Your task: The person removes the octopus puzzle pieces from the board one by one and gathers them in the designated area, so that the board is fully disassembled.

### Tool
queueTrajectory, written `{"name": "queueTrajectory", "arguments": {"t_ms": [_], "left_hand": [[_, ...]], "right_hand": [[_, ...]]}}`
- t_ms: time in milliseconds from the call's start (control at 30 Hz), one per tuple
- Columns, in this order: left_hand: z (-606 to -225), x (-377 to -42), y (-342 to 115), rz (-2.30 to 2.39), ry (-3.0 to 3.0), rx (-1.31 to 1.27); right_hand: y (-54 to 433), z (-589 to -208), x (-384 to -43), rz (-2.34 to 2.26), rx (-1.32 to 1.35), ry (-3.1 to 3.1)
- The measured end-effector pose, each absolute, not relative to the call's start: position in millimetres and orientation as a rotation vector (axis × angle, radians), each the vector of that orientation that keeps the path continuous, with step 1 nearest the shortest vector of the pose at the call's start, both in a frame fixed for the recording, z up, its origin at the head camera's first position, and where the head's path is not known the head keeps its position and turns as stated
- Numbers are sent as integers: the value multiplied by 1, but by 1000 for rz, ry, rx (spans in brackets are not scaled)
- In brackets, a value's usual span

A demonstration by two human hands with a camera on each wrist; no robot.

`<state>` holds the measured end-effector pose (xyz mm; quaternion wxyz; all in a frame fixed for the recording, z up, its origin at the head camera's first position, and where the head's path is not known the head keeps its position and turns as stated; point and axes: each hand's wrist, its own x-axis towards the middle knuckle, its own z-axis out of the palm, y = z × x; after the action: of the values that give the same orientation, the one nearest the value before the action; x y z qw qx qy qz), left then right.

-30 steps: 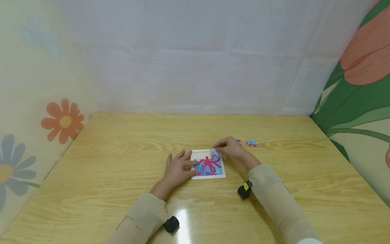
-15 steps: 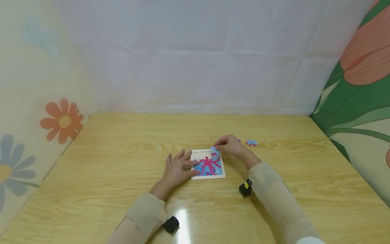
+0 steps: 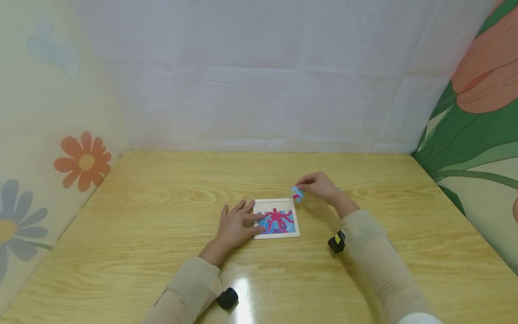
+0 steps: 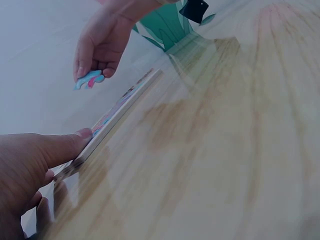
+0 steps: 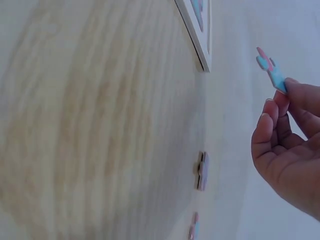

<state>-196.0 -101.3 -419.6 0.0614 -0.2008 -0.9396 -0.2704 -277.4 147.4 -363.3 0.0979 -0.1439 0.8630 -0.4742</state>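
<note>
One jigsaw piece (image 3: 297, 193) in head view, just off the far right corner of the puzzle tray (image 3: 278, 205); pinched in right hand (image 3: 321, 185). Left hand (image 3: 234, 226) spread, on tray's left side.

Left wrist: piece aloft, thumb pressed to tray rim.

Right wrist: thumb-and-fingertip pinch at one end. Probably light, stiff; best taken by plain edge, sparing thin knobs. Two loose pieces (image 5: 202, 171) on table (image 5: 100, 125).

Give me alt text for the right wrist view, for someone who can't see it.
A right hand pinches a blue and pink puzzle piece between thumb and fingers, above a wood-grain table. Two loose pieces lie on the table, one cut off by the bottom edge, and a corner of a white-framed puzzle board shows at the top.
</note>
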Motion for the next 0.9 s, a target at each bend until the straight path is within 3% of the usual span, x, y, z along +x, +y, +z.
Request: {"name": "queueTrajectory", "arguments": {"t_ms": [900], "left_hand": [[-420, -196, -98, -809, -2838, -613]], "right_hand": [[232, -353, -280, -1490, -314, 2607]]}}
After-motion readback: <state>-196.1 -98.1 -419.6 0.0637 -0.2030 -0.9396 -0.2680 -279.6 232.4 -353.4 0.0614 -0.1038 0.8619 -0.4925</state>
